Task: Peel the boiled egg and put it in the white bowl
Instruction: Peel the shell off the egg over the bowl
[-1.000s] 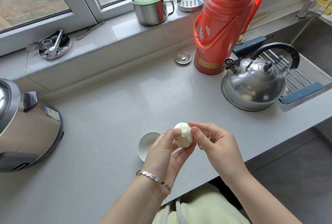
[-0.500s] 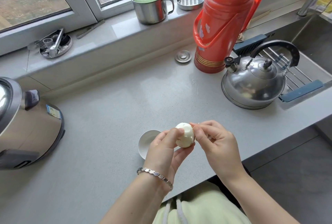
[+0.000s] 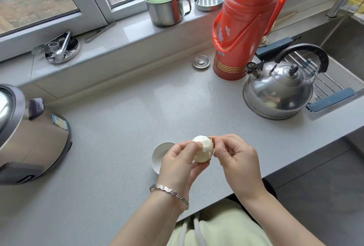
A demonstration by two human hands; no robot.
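Observation:
The boiled egg (image 3: 203, 148) shows mostly bare white, with a strip of brownish shell left on its right side. My left hand (image 3: 180, 164), with a silver bracelet on the wrist, grips the egg from the left and below. My right hand (image 3: 235, 159) pinches the shell strip at the egg's right edge with thumb and forefinger. The small white bowl (image 3: 160, 154) stands on the grey counter just left of and behind my left hand, which hides part of it. What the bowl holds cannot be seen.
A steel kettle (image 3: 277, 90) and a red thermos (image 3: 242, 29) stand at the right rear, beside the sink rack (image 3: 332, 96). A rice cooker (image 3: 29, 137) fills the left edge. A steel mug (image 3: 166, 5) and small dishes sit on the windowsill. The counter's front edge (image 3: 275, 169) runs under my wrists.
My right hand's fingers have closed in on the egg's right side and now pinch a piece of shell. The egg has turned a little in my left hand.

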